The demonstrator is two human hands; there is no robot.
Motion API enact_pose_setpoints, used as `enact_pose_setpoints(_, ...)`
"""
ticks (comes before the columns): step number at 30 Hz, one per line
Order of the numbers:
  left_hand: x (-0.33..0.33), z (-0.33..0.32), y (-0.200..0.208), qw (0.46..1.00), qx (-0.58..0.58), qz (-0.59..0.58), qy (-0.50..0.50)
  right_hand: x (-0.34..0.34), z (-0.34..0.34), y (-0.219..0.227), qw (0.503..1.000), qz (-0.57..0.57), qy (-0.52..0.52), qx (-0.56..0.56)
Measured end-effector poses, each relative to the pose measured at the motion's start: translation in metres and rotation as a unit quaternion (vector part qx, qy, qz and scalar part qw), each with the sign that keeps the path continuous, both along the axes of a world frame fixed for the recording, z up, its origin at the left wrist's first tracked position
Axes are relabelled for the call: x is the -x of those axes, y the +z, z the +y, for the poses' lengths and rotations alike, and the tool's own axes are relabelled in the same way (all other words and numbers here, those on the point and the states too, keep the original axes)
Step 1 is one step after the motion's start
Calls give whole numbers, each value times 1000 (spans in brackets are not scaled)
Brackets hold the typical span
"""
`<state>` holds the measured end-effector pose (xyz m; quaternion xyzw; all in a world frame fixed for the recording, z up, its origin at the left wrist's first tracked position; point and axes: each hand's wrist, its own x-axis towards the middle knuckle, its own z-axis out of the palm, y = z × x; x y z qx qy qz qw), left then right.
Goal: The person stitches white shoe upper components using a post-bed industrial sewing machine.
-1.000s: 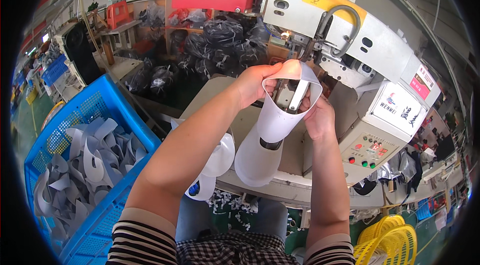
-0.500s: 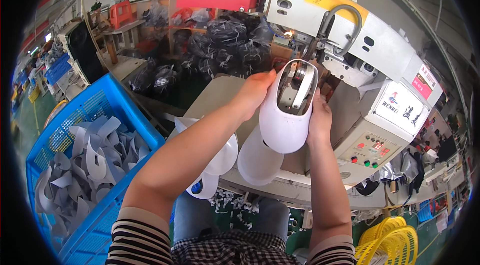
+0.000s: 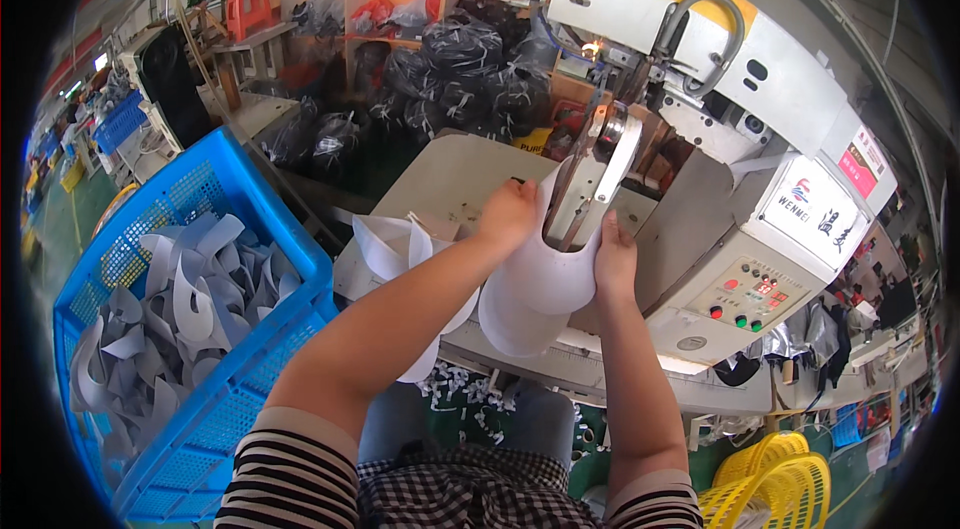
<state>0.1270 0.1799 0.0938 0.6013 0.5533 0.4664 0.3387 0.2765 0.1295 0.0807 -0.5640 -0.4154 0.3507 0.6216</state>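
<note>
A white shoe upper (image 3: pixel 548 281) sits around the lower part of the sewing machine's narrow metal arm (image 3: pixel 592 184), its rounded toe toward me. My left hand (image 3: pixel 510 217) grips the upper's left edge, fingers closed. On the opposite edge, my right hand (image 3: pixel 616 257) is closed with the thumb up along the side. Another white upper (image 3: pixel 518 327) hangs just below the first one. Left of it, partly behind my left forearm, lie more white uppers (image 3: pixel 383 251) on the machine table.
At my left stands a blue plastic basket (image 3: pixel 312 274) full of curved white pieces. The machine's control box (image 3: pixel 745 294) is at the right. Black bags (image 3: pixel 455 79) are piled behind the table (image 3: pixel 440 179). Yellow baskets (image 3: pixel 790 489) stand at the lower right.
Both hands have drawn the upper down toward me and slightly left. More of the machine's metal arm now shows above the upper's opening.
</note>
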Motion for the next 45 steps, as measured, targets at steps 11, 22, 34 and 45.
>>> enact_pose_setpoints(11, 41, -86, -15, 950, -232, 207, 22, 1, -53, -53, 904, -406, -129, 35)
enact_pose_setpoints(22, 149, -166, -116, 952, -163, 249, 76, 141, -88, -67, 823, -414, 192, -338)
enact_pose_setpoints(34, 140, -156, -120, 957, -150, 227, 96, 168, -38, -43, 917, -324, 228, -52)
enact_pose_setpoints(45, 193, -152, -160, 964, 173, -161, -125, 124, -37, -9, 963, 142, 175, -145)
